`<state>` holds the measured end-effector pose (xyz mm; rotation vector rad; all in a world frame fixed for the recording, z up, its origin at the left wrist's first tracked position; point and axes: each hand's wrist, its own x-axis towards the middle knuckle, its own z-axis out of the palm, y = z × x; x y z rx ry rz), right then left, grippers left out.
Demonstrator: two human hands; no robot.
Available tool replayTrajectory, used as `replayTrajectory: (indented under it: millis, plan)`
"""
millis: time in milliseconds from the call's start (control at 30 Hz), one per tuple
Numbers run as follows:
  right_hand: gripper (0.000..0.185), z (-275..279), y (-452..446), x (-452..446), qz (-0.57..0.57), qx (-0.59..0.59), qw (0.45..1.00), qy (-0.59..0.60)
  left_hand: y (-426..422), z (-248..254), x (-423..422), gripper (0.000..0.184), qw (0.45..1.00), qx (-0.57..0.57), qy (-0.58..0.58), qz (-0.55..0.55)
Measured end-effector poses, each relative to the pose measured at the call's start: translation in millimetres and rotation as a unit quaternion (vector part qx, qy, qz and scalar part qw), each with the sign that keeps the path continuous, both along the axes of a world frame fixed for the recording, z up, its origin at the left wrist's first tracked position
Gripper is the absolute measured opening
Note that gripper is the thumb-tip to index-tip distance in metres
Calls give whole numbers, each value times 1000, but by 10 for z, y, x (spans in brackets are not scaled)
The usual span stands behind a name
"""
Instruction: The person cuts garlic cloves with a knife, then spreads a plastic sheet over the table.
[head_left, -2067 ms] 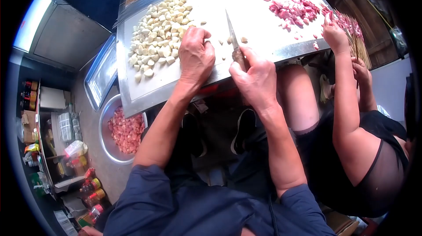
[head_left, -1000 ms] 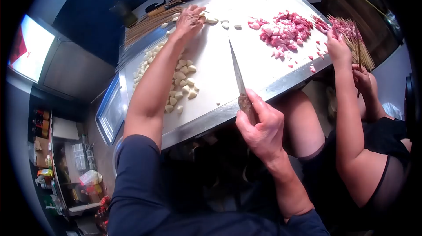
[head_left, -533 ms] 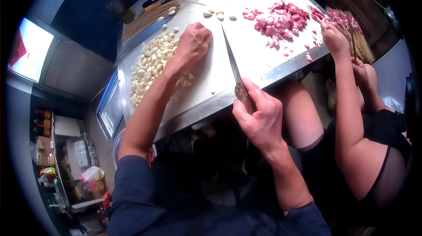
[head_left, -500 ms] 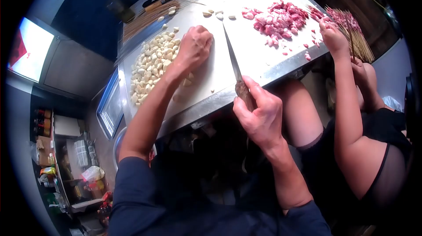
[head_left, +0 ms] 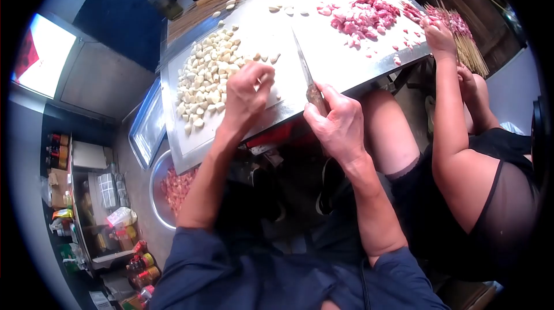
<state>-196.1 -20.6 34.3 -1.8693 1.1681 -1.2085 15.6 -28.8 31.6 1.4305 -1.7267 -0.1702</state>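
My right hand (head_left: 339,122) is wrapped round the dark handle of a knife (head_left: 304,67), whose blade points away over the table's near edge. My left hand (head_left: 248,93) is closed, fingers curled, beside the right side of a pile of pale peeled cloves (head_left: 210,73); what it holds, if anything, is hidden. A few loose cloves (head_left: 274,58) lie just beyond its knuckles. More cloves (head_left: 288,10) lie farther back on the white board. Chopped pink and red meat (head_left: 365,18) is heaped at the right.
A person's hand (head_left: 440,38) at the right touches skewered meat beside a bundle of sticks (head_left: 470,53). Thin skewers (head_left: 193,21) lie at the back left. A metal bowl of meat (head_left: 176,186) and a blue-rimmed tray (head_left: 149,125) stand left of the table (head_left: 196,157).
My left hand went out to the back cloves, then came back toward the near edge, closed. The right hand keeps the knife. The view has shifted, and the bowl shows again.
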Motion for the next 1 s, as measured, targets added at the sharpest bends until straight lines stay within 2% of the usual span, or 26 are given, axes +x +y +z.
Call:
replayTrajectory:
  millis: [133,200,333,400,467,500,600,733,800,833,933,1000]
  plan:
    - [36,-23,58,55,29,-12,999,6,183,-254,-1,12,999,-18,-13,-26]
    - [36,-45,97,74,37,-20,999,10,218,-297,13,11,998,-58,-24,12]
    - [33,-48,120,85,53,-21,997,56,316,-314,-14,8,998,-16,40,52]
    - [31,-39,134,94,61,-14,996,70,351,-286,-29,9,998,-21,32,50]
    - [29,-36,149,99,65,-12,995,80,385,-231,-84,10,983,42,163,70]
    - [29,-34,159,99,66,-10,994,81,370,-248,-63,13,982,45,172,66]
    - [29,-21,183,102,78,10,992,97,405,-249,-30,11,992,30,121,18]
    - [26,-47,214,138,84,2,993,86,358,-301,-7,10,993,15,120,6]
    - [25,-49,228,153,82,-3,993,86,291,-287,-9,12,993,31,109,40]
    - [24,-45,240,156,82,-4,993,86,232,-289,-61,11,985,33,153,67]
    - [22,-35,255,167,83,-5,993,88,172,-318,-69,10,986,27,130,103]
    - [21,-32,248,157,81,-2,993,90,171,-329,-55,10,989,17,117,89]
